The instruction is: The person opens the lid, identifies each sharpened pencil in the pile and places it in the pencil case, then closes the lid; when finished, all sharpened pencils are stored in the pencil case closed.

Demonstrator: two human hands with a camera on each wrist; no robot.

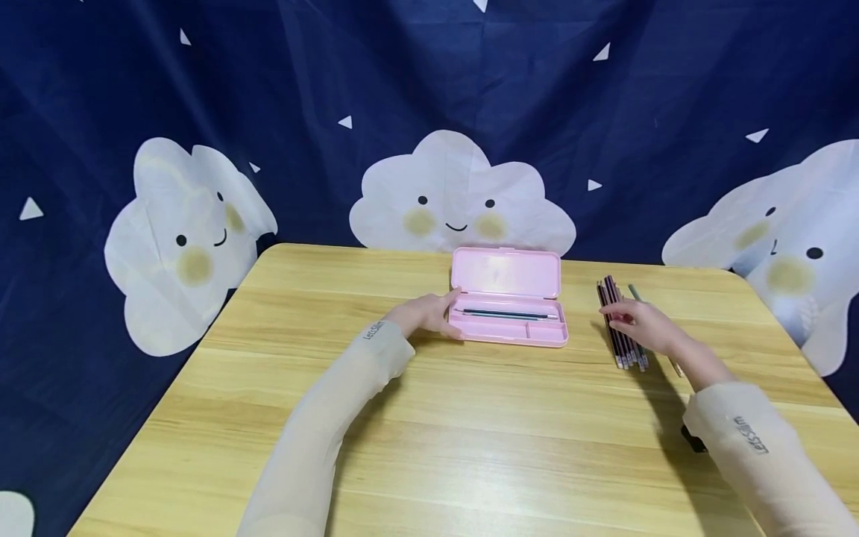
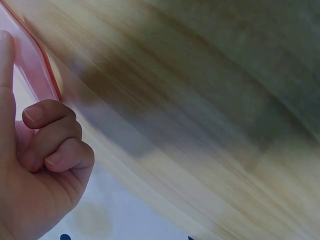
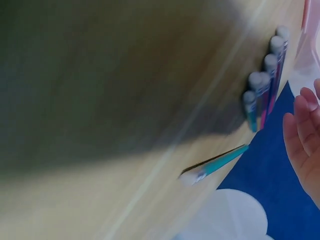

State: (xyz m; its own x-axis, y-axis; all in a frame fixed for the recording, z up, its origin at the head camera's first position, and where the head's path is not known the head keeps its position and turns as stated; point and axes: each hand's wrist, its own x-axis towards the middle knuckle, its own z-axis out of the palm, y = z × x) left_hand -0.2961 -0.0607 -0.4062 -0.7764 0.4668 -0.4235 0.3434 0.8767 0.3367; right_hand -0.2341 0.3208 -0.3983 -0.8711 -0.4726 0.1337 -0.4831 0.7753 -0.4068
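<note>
A pink pencil case (image 1: 513, 272) lies with its lid raised near the table's far edge. Inside it rest a dark pencil and a teal pencil (image 1: 510, 315). My left hand (image 1: 429, 313) holds the case's left end, thumb and fingers spread about its corners; in the left wrist view several fingers (image 2: 55, 120) curl beside the pink edge. To the right, my right hand (image 1: 640, 323) hovers over a bundle of pencils (image 1: 614, 328), its fingers loosely bent. The right wrist view shows that hand apart from the pencils' white-tipped ends (image 3: 270, 62).
A separate teal pencil (image 3: 217, 162) lies beside the bundle, partly hidden by my right arm in the head view. The wooden table (image 1: 483, 432) extends toward me. Behind it hangs a dark blue curtain (image 1: 302, 74) with smiling clouds. A small black object (image 1: 693, 440) shows under the right sleeve.
</note>
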